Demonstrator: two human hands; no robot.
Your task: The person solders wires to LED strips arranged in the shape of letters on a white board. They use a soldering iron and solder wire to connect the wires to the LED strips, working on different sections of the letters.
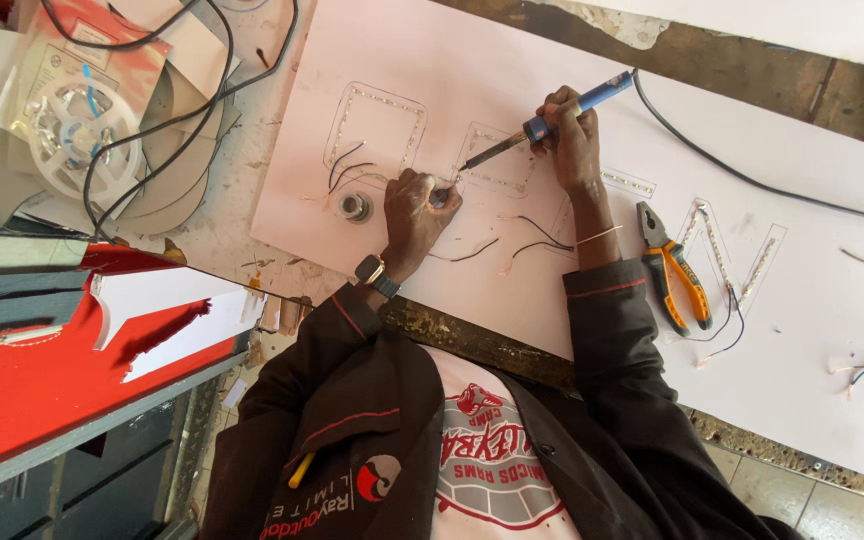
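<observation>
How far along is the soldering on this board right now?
Done: LED strips line the letter outlines on the white board, and the leftmost outline already has wire leads. In hand: the right hand holds the soldering iron with its tip at the second outline, where the left hand pinches what looks like a wire. Left: loose wires lie near the right wrist, apparently unjoined.

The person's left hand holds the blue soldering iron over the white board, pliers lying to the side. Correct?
No, wrong hand: the head view shows the right hand holding the blue soldering iron over the white board, pliers lying to the side.
</observation>
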